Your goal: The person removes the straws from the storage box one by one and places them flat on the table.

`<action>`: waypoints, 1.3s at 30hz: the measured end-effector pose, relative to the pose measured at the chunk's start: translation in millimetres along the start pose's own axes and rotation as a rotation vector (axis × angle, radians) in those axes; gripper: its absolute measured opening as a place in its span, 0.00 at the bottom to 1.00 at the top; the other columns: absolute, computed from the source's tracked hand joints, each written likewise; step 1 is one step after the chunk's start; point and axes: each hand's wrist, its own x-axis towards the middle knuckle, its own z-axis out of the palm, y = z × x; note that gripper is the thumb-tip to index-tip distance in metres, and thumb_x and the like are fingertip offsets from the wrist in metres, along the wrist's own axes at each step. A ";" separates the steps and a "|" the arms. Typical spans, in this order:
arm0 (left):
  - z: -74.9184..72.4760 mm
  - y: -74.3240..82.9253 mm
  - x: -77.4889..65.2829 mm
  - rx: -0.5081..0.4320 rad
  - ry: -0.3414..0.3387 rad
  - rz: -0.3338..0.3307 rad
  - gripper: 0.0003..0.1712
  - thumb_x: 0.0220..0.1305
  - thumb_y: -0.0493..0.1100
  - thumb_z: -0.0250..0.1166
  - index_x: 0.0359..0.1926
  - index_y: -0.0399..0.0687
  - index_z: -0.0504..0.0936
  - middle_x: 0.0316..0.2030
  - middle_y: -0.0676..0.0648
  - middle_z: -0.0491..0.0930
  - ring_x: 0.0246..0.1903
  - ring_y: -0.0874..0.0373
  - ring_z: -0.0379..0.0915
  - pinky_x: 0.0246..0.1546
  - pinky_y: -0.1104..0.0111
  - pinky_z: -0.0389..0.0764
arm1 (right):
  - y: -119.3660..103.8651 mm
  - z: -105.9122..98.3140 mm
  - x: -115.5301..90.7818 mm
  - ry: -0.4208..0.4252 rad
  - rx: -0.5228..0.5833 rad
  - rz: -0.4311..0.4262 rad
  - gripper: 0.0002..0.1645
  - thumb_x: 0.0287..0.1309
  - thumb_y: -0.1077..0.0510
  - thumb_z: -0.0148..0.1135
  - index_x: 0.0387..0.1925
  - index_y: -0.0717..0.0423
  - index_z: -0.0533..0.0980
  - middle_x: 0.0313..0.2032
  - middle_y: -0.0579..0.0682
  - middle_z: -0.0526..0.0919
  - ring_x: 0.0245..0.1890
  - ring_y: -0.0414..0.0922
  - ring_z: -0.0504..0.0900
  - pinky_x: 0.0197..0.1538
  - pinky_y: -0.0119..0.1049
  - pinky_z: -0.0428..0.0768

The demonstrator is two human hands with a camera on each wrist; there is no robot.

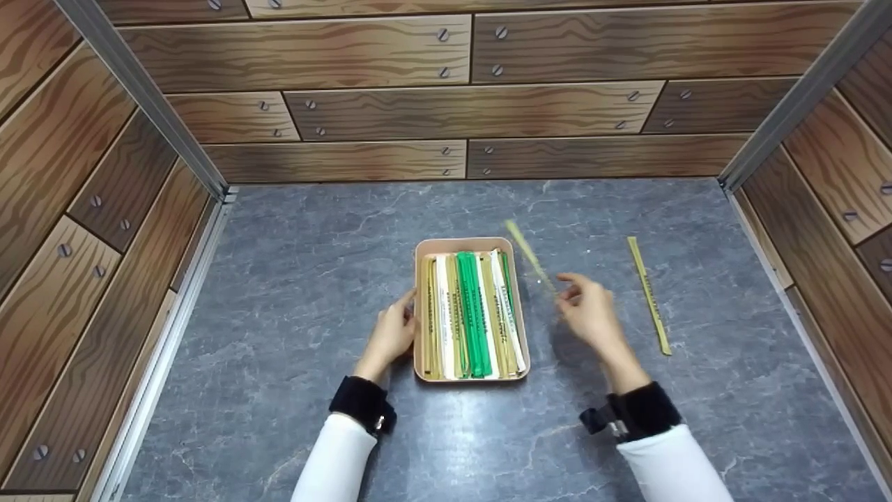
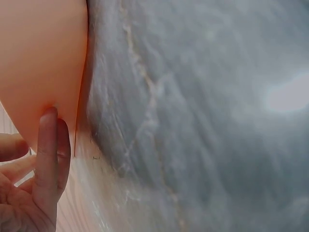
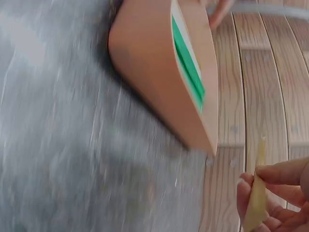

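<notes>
A pinkish-tan rectangular tray (image 1: 460,245) stands on the grey marbled table, filled with a row of long thin stick packets in green (image 1: 474,314), white and yellow, all lying lengthwise. My left hand (image 1: 392,328) is at the tray's left side; in the left wrist view its straight fingers (image 2: 47,150) touch the outer wall. To the right of the tray, my right hand (image 1: 587,310) pinches a yellow stick packet (image 1: 531,254) between thumb and fingers, its far end pointing up and left. The right wrist view shows this packet (image 3: 258,200) near its bottom right corner.
Another yellow stick packet (image 1: 648,296) lies alone on the table, right of my right hand. Wood-patterned panels (image 1: 376,111) wall the table at the back and both sides, with metal strips (image 1: 160,348) along the side edges.
</notes>
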 end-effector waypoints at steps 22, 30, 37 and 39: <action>0.0 0.7 1.5 -0.001 -0.003 0.000 0.33 0.60 0.27 0.57 0.68 0.36 0.67 0.22 0.48 0.76 0.17 0.60 0.69 0.19 0.67 0.75 | 92.5 -58.0 4.7 0.096 -0.335 0.357 0.24 0.57 0.65 0.52 0.56 0.65 0.77 0.41 0.63 0.84 0.41 0.63 0.81 0.39 0.55 0.77; -1.1 0.1 0.7 -0.014 -0.030 -0.012 0.32 0.63 0.28 0.56 0.70 0.35 0.65 0.22 0.48 0.76 0.16 0.61 0.68 0.18 0.69 0.73 | 110.5 -55.2 7.7 0.063 -0.385 0.391 0.26 0.62 0.64 0.51 0.62 0.59 0.74 0.53 0.71 0.77 0.47 0.71 0.77 0.40 0.64 0.76; -1.5 0.1 0.6 -0.017 -0.034 -0.017 0.32 0.64 0.29 0.56 0.70 0.35 0.65 0.23 0.47 0.77 0.16 0.61 0.68 0.18 0.69 0.73 | 115.8 -54.9 9.6 0.040 -0.433 0.366 0.26 0.61 0.65 0.51 0.61 0.58 0.75 0.51 0.73 0.76 0.44 0.72 0.77 0.38 0.64 0.76; -1.5 0.2 0.5 -0.018 -0.033 -0.021 0.33 0.63 0.28 0.56 0.70 0.35 0.65 0.23 0.47 0.77 0.17 0.61 0.69 0.18 0.68 0.74 | 117.0 -54.5 10.1 0.035 -0.447 0.354 0.26 0.60 0.66 0.51 0.60 0.58 0.76 0.51 0.74 0.76 0.44 0.73 0.77 0.37 0.65 0.76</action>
